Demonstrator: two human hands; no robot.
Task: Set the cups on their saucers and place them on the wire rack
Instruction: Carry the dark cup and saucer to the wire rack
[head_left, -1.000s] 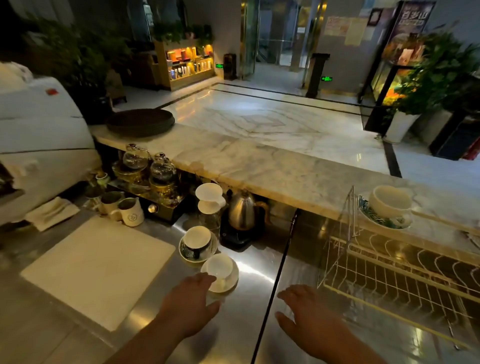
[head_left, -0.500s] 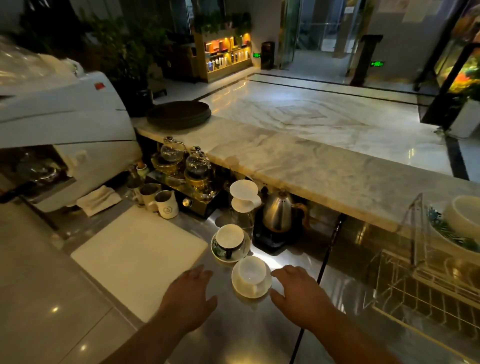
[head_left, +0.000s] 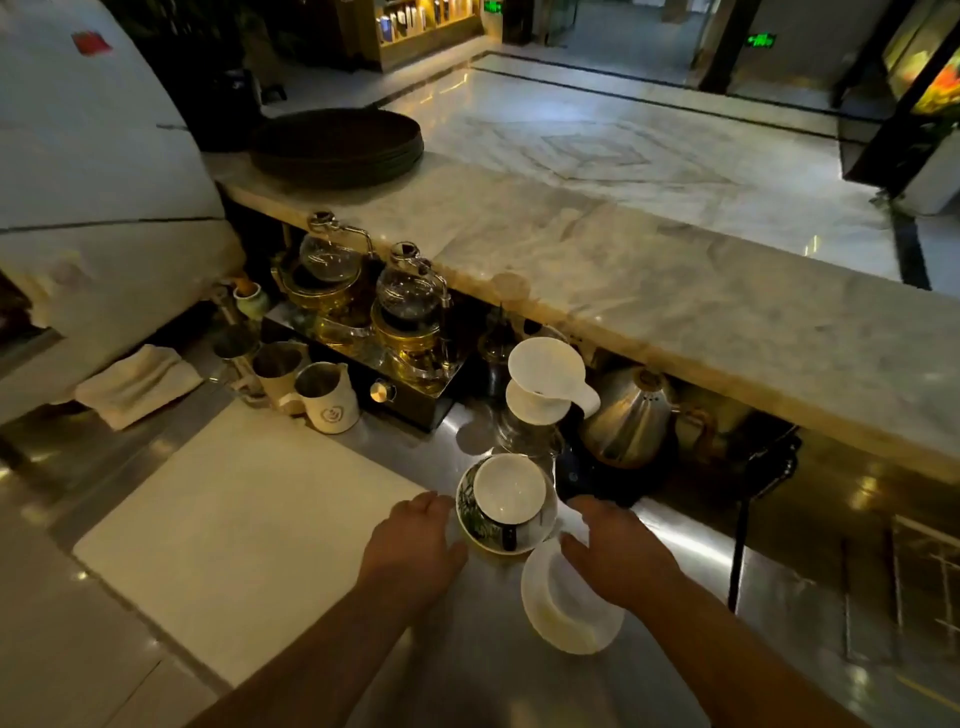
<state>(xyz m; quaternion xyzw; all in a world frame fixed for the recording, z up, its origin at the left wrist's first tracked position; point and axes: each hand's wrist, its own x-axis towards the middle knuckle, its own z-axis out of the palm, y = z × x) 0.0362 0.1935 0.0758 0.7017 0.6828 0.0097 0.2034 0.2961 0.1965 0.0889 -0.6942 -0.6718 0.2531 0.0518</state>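
A white cup (head_left: 509, 491) stands on a leaf-patterned saucer (head_left: 467, 525) on the steel counter. My left hand (head_left: 415, 545) lies flat against that saucer's left rim, fingers apart and nothing lifted. Just to the right, a plain white saucer (head_left: 566, 618) carries a second white cup, mostly hidden under my right hand (head_left: 618, 556), whose fingers curl over it. The wire rack (head_left: 930, 582) shows only dimly at the right edge.
Behind the cups stand a white dripper on a glass server (head_left: 545, 384) and a steel kettle (head_left: 628, 421) on a black base. Glass siphon pots (head_left: 405, 296), milk jugs (head_left: 327, 397) and a white mat (head_left: 244, 519) fill the left. A marble ledge (head_left: 623, 270) overhangs the back.
The view has swung left and closer, so the rack has slid almost out of sight. My right hand has come over the white cup. My left hand has reached the patterned saucer's rim.
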